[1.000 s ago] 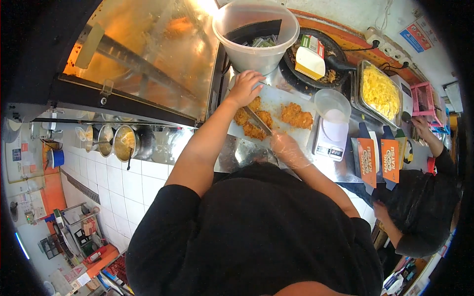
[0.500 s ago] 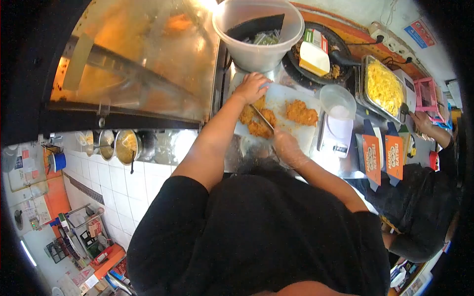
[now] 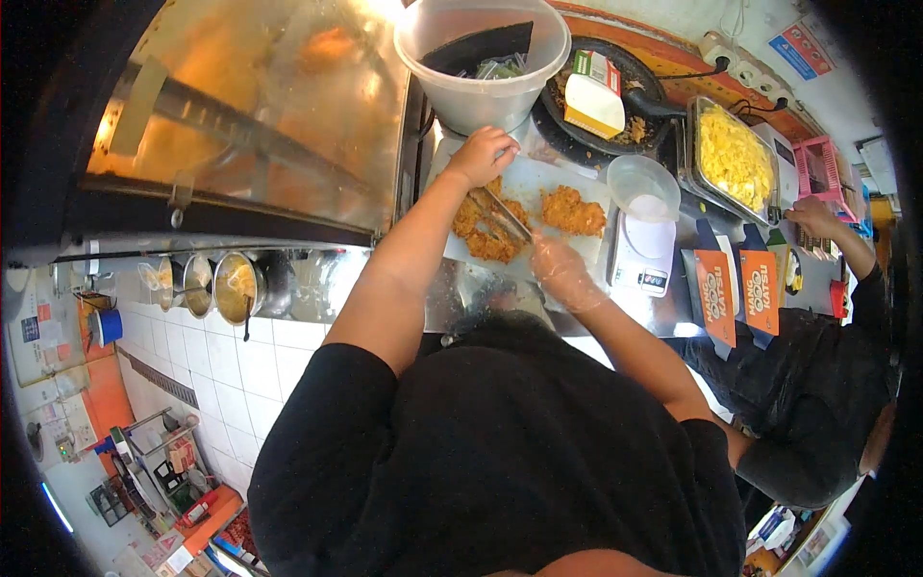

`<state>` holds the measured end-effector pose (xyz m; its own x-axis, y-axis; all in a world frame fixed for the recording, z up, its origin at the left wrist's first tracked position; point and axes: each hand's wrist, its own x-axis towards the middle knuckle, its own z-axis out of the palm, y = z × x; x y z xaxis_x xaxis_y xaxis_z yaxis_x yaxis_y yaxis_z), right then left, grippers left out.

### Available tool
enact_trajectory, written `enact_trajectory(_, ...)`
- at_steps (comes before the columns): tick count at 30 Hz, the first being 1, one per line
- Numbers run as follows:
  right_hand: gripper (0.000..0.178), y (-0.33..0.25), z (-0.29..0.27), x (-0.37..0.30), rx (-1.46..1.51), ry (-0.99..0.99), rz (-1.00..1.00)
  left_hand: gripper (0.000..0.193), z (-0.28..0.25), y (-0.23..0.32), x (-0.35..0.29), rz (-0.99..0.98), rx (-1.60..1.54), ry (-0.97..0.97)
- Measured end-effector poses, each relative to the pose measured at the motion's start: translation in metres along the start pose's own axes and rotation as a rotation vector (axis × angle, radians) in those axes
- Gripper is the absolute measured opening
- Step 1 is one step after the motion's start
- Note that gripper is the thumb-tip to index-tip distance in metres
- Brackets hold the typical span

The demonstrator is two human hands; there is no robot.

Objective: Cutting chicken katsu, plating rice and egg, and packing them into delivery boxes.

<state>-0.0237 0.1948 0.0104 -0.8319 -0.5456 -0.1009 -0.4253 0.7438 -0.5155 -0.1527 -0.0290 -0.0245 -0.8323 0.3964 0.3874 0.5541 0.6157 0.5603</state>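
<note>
My right hand (image 3: 565,274), in a clear plastic glove, grips a knife (image 3: 508,214) by its handle. The blade slants up and left across a piece of breaded fried meat (image 3: 486,238), which looks split into parts. A second fried piece (image 3: 573,212) lies to the right on the same white cutting board (image 3: 550,173). Just beyond the blade's far end is my left hand (image 3: 483,156), fingers loosely bent and nothing visible in them. Whether its palm touches the knife cannot be seen.
A large translucent tub (image 3: 481,96) stands behind the board; a pan (image 3: 630,144) holds an open food carton (image 3: 593,104). To the right are a scale (image 3: 644,252) with a clear bowl (image 3: 642,185), orange boxes (image 3: 716,298), a yellow-food tray (image 3: 735,159) and a co-worker's hand (image 3: 813,217). A glass-fronted cabinet (image 3: 260,125) fills the left.
The knife's blade has shifted slightly in the left fried piece. My left hand has drawn its fingers in more at the blade's far end. The whole view has moved a little.
</note>
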Motion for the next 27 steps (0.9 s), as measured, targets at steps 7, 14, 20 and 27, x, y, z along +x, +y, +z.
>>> enact_trajectory(7, 0.015, 0.006, 0.002, 0.002, 0.022, -0.086, 0.013, 0.013, 0.022, -0.013, -0.013, -0.1, -0.017, -0.033)
enact_trajectory(14, 0.019, 0.026, 0.016, 0.017, 0.043, -0.119, 0.005, 0.011, 0.011, -0.006, -0.003, -0.06, 0.099, 0.019)
enact_trajectory(20, 0.016, 0.002, -0.03, 0.006, 0.005, -0.076, 0.106, 0.011, -0.003, 0.018, 0.023, -0.036, -0.103, 0.068)
enact_trajectory(27, 0.015, 0.015, -0.005, -0.002, 0.101, -0.018, 0.084, 0.012, 0.03, -0.005, 0.0, -0.119, -0.131, -0.092)
